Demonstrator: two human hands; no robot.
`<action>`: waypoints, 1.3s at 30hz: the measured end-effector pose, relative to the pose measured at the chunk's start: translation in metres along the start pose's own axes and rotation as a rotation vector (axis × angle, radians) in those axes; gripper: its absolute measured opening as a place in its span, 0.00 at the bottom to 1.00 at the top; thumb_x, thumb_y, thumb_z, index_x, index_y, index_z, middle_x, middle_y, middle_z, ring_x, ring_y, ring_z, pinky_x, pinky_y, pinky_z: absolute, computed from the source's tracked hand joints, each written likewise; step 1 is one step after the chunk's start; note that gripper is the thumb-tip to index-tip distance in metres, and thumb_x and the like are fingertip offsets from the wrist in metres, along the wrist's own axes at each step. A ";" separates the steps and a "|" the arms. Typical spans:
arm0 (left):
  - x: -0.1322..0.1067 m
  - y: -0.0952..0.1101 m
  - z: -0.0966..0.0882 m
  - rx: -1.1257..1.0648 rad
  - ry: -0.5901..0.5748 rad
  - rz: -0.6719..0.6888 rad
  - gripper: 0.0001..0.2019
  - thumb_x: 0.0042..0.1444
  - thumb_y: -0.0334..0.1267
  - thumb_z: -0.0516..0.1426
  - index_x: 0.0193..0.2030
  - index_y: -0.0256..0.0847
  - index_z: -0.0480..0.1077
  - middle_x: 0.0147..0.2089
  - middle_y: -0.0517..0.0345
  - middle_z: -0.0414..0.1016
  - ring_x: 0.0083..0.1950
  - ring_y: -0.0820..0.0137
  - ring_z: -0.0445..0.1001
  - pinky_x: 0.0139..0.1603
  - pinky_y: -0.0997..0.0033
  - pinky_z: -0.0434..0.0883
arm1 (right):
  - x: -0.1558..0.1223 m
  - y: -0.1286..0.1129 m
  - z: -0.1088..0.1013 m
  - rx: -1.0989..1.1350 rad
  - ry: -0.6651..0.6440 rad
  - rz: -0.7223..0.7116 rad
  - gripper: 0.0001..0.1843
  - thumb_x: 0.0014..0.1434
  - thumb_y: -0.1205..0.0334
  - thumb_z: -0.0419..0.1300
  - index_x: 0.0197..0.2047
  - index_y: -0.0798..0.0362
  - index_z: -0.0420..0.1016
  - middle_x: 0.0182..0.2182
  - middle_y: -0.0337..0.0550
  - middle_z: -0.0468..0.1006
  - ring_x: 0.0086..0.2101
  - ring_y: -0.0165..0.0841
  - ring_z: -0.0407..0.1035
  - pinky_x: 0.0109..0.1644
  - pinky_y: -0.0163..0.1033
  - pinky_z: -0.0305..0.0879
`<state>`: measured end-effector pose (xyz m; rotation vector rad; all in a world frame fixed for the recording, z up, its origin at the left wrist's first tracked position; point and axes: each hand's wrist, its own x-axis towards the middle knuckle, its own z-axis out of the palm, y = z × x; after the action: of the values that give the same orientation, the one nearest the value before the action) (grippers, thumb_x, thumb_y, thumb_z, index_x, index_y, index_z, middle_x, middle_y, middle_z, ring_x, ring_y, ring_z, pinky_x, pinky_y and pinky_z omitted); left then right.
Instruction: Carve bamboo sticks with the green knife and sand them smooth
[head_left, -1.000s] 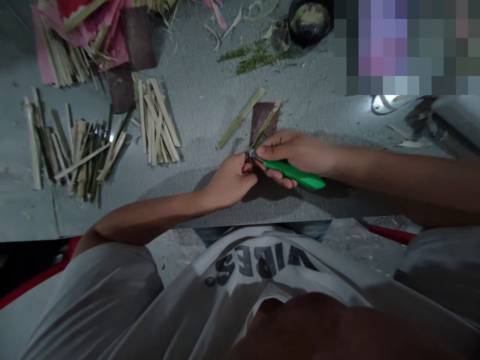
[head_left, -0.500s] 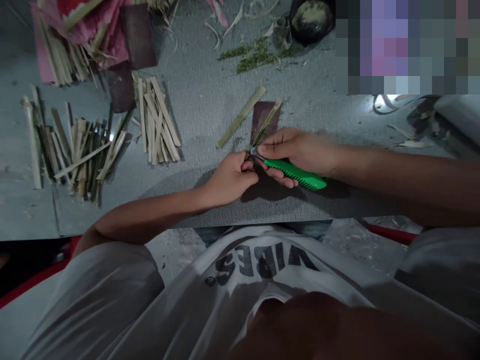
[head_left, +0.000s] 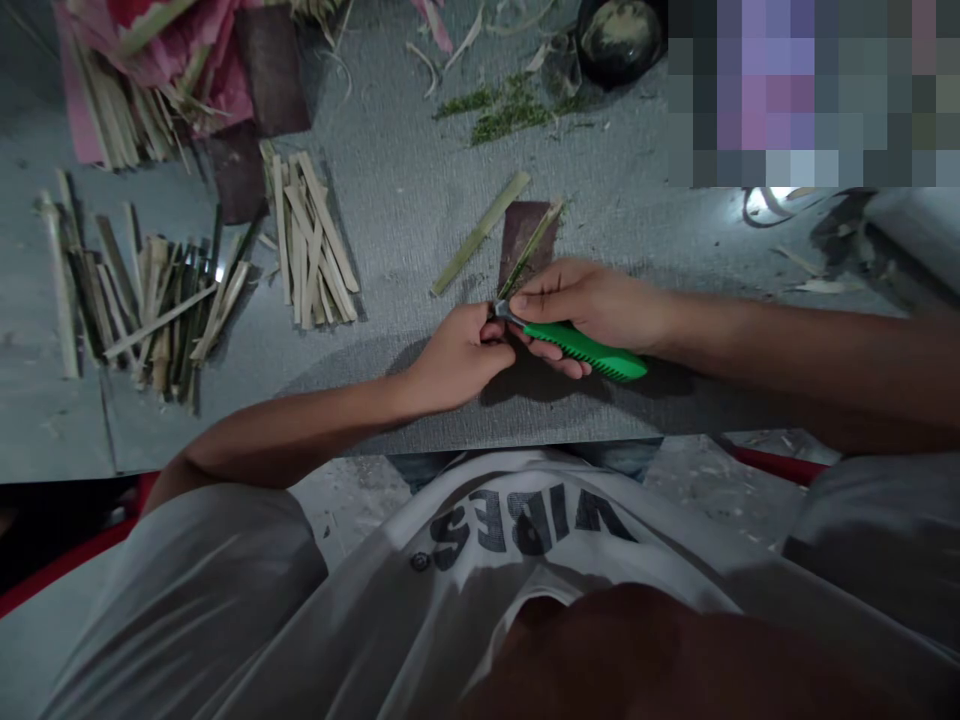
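Cutter, green-handled, sits slightly nearer left hand than half second earlier; strip keeps same angle, suggesting short stroke along it. Right hand wraps cutter. Left fingers curl near strip's lower end; pinch hidden. Strip extends over brown sheet.

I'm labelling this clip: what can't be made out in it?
Head view throughout:
Near end of held strip: hidden by left hand and right hand.
Metal edge of green-handled tool: too small to tell.
Far sides of black bowl and pink wrapping: cut by top edge.
Upper right corner: masked by pixelated patch.
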<state>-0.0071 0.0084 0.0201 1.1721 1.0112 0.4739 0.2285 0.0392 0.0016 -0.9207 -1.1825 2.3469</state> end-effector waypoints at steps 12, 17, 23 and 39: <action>0.000 0.002 -0.001 0.059 0.031 0.029 0.14 0.53 0.26 0.65 0.33 0.47 0.65 0.29 0.71 0.56 0.33 0.74 0.57 0.34 0.67 0.52 | -0.004 -0.007 0.000 0.004 -0.007 -0.002 0.25 0.93 0.49 0.69 0.41 0.51 0.78 0.26 0.38 0.79 0.18 0.30 0.72 0.20 0.32 0.70; 0.002 0.001 -0.003 0.052 0.041 0.027 0.21 0.56 0.25 0.63 0.33 0.51 0.54 0.29 0.72 0.52 0.31 0.75 0.54 0.34 0.66 0.50 | -0.001 -0.008 -0.014 0.029 -0.022 -0.083 0.21 0.91 0.55 0.68 0.42 0.53 0.81 0.24 0.37 0.77 0.17 0.32 0.72 0.19 0.33 0.70; 0.003 0.001 -0.001 0.062 0.033 0.050 0.23 0.57 0.20 0.62 0.33 0.51 0.54 0.29 0.72 0.53 0.31 0.74 0.54 0.35 0.64 0.51 | -0.002 -0.006 -0.011 0.013 0.057 -0.088 0.22 0.90 0.49 0.71 0.42 0.52 0.80 0.24 0.36 0.76 0.16 0.31 0.69 0.19 0.32 0.69; 0.001 0.006 -0.001 0.137 0.069 0.061 0.22 0.54 0.21 0.64 0.32 0.48 0.56 0.29 0.70 0.56 0.32 0.75 0.56 0.35 0.67 0.52 | -0.021 -0.040 0.002 -0.024 0.032 0.066 0.21 0.94 0.57 0.68 0.43 0.53 0.82 0.29 0.37 0.78 0.24 0.29 0.75 0.27 0.30 0.73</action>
<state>-0.0071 0.0117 0.0249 1.3192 1.0827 0.5024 0.2434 0.0498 0.0426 -1.0161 -1.1874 2.3649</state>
